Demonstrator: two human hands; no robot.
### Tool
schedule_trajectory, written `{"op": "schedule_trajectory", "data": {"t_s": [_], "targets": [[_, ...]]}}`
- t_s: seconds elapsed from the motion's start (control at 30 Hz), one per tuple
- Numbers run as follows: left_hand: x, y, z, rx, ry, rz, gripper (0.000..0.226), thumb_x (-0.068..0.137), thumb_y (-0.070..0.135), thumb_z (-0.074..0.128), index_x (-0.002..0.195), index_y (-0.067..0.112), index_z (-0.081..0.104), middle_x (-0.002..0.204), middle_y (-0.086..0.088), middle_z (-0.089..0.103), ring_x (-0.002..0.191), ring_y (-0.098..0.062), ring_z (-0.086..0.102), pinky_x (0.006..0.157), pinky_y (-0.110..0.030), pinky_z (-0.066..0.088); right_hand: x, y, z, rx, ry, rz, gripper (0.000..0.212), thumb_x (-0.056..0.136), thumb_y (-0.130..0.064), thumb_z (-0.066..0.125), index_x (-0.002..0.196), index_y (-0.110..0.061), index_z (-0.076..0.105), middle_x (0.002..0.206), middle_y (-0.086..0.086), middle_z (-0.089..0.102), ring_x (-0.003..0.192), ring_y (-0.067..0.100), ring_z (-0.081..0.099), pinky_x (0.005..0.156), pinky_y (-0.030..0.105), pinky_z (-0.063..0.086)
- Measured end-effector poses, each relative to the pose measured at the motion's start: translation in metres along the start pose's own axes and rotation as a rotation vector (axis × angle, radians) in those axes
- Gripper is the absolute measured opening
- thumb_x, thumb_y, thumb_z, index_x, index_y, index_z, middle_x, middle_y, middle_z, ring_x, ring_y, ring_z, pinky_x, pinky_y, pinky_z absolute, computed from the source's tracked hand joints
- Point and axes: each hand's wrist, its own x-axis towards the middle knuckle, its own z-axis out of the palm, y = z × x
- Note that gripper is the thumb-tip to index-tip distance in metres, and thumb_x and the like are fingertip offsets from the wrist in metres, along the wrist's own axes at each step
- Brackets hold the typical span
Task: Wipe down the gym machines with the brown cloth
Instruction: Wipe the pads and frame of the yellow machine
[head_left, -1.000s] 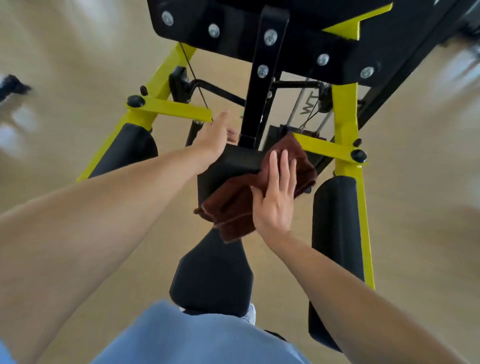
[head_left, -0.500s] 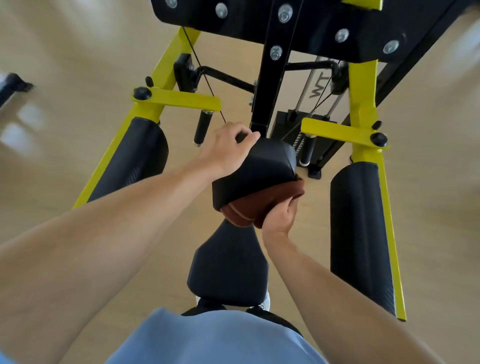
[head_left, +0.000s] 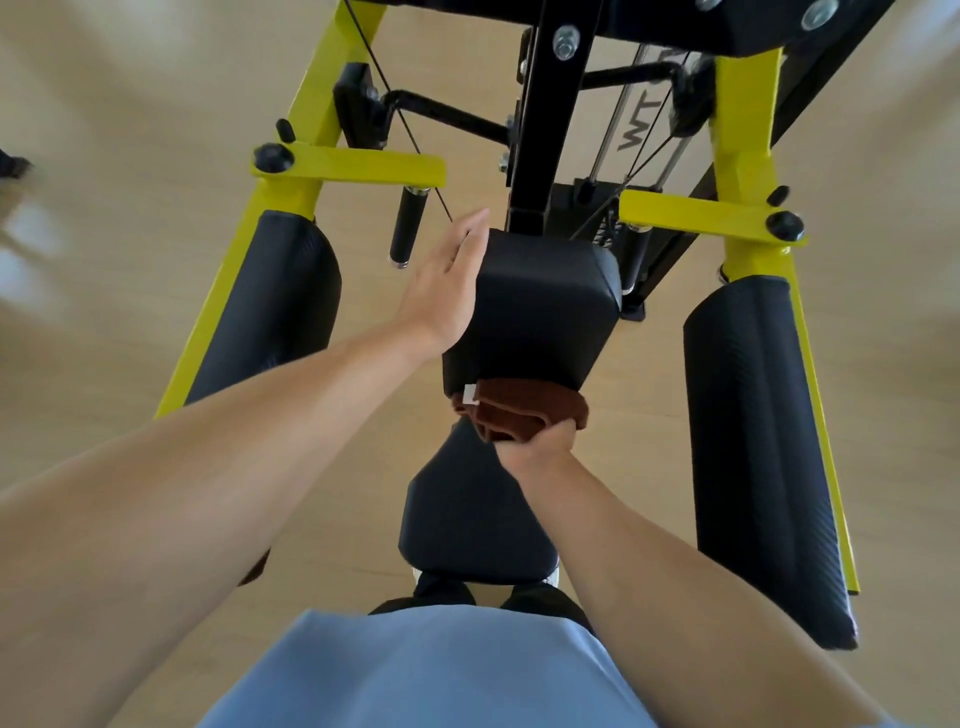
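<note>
At your far left a dark object sits blurred on the pale wooden floor. Next comes the left yellow frame arm with its black arm pad and a short black handle hanging from the crossbar. Your left hand lies flat, fingers straight, against the left side of the black chest pad. A thin cable runs down just behind those fingers. Under the pad's near edge, the brown cloth is bunched, with a small white tag at its left end (no print legible on it). Your right hand grips the cloth from below, fingers curled out of sight into the folds. The black seat sits directly beneath, and your blue shirt fills the bottom. Behind the centre post, black letters "WT" read sideways on a pale panel. At right stand the other yellow arm and its long black pad, well apart from the cloth.
</note>
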Motion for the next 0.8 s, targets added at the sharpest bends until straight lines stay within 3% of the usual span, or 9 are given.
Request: {"op": "schedule_trajectory", "data": {"t_s": [0.07,0.13,0.2,0.3,0.43,0.53,0.63,0.73,0.8], "targets": [[-0.005,-0.003,-0.002,-0.056,-0.028,-0.023,0.052,0.109,0.043,0.021,0.158,0.026,0.026,0.163,0.01,0.027,0.149,-0.005,0.02,0.115,-0.019,0.014,-0.005,0.027,0.011,0.058,-0.041,0.103,0.048,0.106,-0.046,0.034,0.137,-0.018,0.057,0.134,0.018,0.064,0.125,0.042,0.058,0.106,0.06,0.044],[-0.009,-0.012,-0.004,-0.144,-0.063,-0.094,0.057,0.107,0.052,0.02,0.159,0.029,0.021,0.165,0.012,0.02,0.151,-0.005,0.014,0.122,-0.026,0.008,-0.015,0.054,0.028,0.051,-0.107,0.219,0.04,0.103,-0.037,0.043,0.125,-0.012,0.065,0.117,0.019,0.073,0.108,0.04,0.067,0.089,0.052,0.055],[-0.013,-0.026,-0.007,-0.222,-0.144,-0.18,0.071,0.097,0.07,0.021,0.158,0.034,0.023,0.164,0.016,0.023,0.151,-0.006,0.016,0.126,-0.037,0.008,-0.022,0.073,0.043,0.031,-0.158,0.29,0.034,0.101,-0.031,0.046,0.114,-0.009,0.07,0.101,0.017,0.076,0.095,0.037,0.07,0.078,0.048,0.057],[-0.017,-0.036,-0.024,-0.206,-0.279,-0.279,0.085,0.083,0.087,0.025,0.154,0.04,0.033,0.159,0.017,0.035,0.15,-0.009,0.024,0.124,-0.043,0.015,-0.026,0.084,0.051,0.028,-0.177,0.344,0.042,0.103,-0.036,0.045,0.124,-0.008,0.069,0.11,0.018,0.075,0.106,0.038,0.069,0.093,0.051,0.055],[-0.029,-0.04,-0.032,-0.079,-0.249,-0.259,0.07,0.097,0.072,0.02,0.153,0.034,0.035,0.158,0.008,0.039,0.147,-0.016,0.03,0.117,-0.034,0.021,-0.026,0.071,0.024,-0.115,-0.218,0.3,0.055,0.106,-0.044,0.037,0.133,-0.004,0.064,0.128,0.024,0.068,0.122,0.044,0.062,0.104,0.056,0.048],[-0.04,-0.056,-0.018,-0.188,-0.161,-0.375,0.065,0.101,0.064,0.019,0.146,0.027,0.047,0.143,0.001,0.056,0.134,-0.022,0.049,0.106,-0.036,0.034,-0.014,0.058,-0.013,-0.359,-0.243,0.254,0.06,0.106,-0.048,0.037,0.141,-0.005,0.06,0.139,0.024,0.061,0.123,0.043,0.061,0.112,0.055,0.043],[-0.049,-0.094,0.006,-0.177,-0.046,-0.637,0.05,0.104,0.052,0.031,0.127,0.017,0.057,0.122,-0.006,0.065,0.108,-0.028,0.064,0.094,-0.041,0.048,0.003,0.045,-0.046,-0.592,-0.011,0.202,0.059,0.098,-0.062,0.049,0.134,-0.019,0.066,0.127,0.017,0.07,0.112,0.042,0.068,0.1,0.062,0.05],[-0.066,-0.114,0.033,-0.043,-0.264,-0.711,0.021,0.104,0.032,0.047,0.106,0.014,0.057,0.092,-0.007,0.065,0.072,-0.023,0.061,0.061,-0.028,0.042,0.004,0.022,-0.087,-0.801,0.292,0.108,0.045,0.094,-0.056,0.062,0.121,-0.021,0.064,0.117,0.015,0.07,0.102,0.041,0.068,0.09,0.061,0.055],[-0.081,-0.114,0.046,0.04,-0.457,-0.714,0.011,0.102,0.027,0.051,0.108,0.018,0.054,0.087,-0.004,0.061,0.067,-0.018,0.054,0.053,-0.026,0.035,-0.002,0.013,-0.112,-0.846,0.327,0.079,0.039,0.095,-0.047,0.069,0.122,-0.019,0.064,0.116,0.014,0.07,0.102,0.038,0.067,0.095,0.056,0.055]]}}
